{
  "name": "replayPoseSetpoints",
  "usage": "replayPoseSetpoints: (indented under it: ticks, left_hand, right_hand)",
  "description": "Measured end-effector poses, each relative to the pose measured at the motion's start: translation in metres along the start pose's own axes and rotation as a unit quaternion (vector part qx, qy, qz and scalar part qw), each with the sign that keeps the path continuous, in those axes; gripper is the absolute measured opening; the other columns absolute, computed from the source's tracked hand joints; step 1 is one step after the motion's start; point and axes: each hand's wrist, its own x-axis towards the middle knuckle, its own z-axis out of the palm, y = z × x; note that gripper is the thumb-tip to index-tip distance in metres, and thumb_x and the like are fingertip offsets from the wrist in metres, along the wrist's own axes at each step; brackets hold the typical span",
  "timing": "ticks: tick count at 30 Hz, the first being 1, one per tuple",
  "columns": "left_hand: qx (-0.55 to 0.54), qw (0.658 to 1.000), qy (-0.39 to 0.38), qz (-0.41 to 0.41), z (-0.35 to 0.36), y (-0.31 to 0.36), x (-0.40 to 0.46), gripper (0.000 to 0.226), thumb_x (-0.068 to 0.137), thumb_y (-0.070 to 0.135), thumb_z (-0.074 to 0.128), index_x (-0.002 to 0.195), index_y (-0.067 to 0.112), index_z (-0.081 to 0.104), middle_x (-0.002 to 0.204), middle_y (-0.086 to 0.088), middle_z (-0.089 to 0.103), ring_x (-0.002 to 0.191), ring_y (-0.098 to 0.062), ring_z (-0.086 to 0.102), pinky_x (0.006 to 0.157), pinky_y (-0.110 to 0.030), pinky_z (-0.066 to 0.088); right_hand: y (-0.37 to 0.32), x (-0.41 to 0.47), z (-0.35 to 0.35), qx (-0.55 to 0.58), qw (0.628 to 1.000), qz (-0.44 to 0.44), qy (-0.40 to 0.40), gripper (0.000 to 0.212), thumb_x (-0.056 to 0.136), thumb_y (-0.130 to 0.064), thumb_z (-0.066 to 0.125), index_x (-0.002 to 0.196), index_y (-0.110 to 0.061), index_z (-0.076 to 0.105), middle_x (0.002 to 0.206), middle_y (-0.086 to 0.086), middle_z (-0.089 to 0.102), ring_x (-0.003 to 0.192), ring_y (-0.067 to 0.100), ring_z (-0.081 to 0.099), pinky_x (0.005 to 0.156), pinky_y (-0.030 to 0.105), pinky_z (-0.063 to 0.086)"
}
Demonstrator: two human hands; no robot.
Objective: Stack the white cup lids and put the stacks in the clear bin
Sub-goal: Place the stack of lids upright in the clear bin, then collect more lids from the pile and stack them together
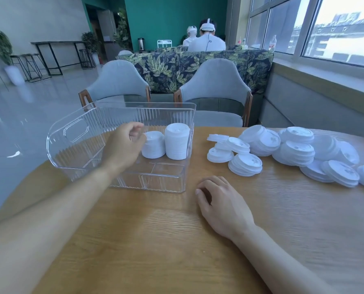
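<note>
A clear ribbed bin (75,132) stands on the wooden table at centre left. Two stacks of white cup lids stand inside it against its right wall: a shorter stack (154,145) and a taller stack (177,141). My left hand (123,145) reaches over the bin's near wall, its loosely curled fingers right beside the shorter stack and holding nothing. My right hand (219,200) rests on the table in front of the bin's right corner, fingers loosely bent, empty. Loose white lids and low piles (293,151) lie spread across the table to the right.
The round wooden table (155,240) curves away at the left. Two grey chairs (215,92) stand behind it, with a leaf-patterned sofa further back. A window wall runs along the right. Two people sit far behind, facing away.
</note>
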Motion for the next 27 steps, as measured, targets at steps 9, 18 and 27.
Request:
replayPoseSetpoints:
  ticks: [9,18,27]
  left_hand:
    - [-0.145,0.984,0.050,0.088,0.017,0.066,-0.114,0.025,0.100,0.039,0.050,0.087,0.017,0.051,0.066,0.008,0.048,0.059,-0.016,0.044,0.058,-0.044,0.040]
    - [-0.079,0.988,-0.105,0.085,0.080,0.115,-0.180,0.023,0.092,0.043,0.061,0.076,0.028,0.053,0.069,0.012,0.059,0.064,-0.013,0.056,0.062,-0.041,0.050]
    - [0.067,0.977,-0.149,0.138,0.138,0.148,-0.189,0.013,0.095,0.041,0.058,0.105,0.034,0.059,0.109,0.020,0.054,0.106,-0.006,0.048,0.097,-0.027,0.037]
  right_hand:
    - [0.004,-0.044,-0.021,-0.001,1.000,-0.013,0.011,0.016,0.097,-0.027,0.052,0.097,-0.020,0.067,0.109,-0.015,0.063,0.108,0.010,0.052,0.085,0.024,0.046]
    - [0.041,-0.085,-0.054,-0.005,1.000,0.009,0.029,0.016,0.094,-0.026,0.054,0.100,-0.020,0.067,0.111,-0.014,0.063,0.110,0.011,0.051,0.094,0.027,0.045]
    - [0.106,-0.106,-0.101,-0.026,0.996,0.070,0.054,0.014,0.093,-0.025,0.058,0.101,-0.023,0.068,0.114,-0.016,0.063,0.114,0.009,0.051,0.097,0.028,0.045]
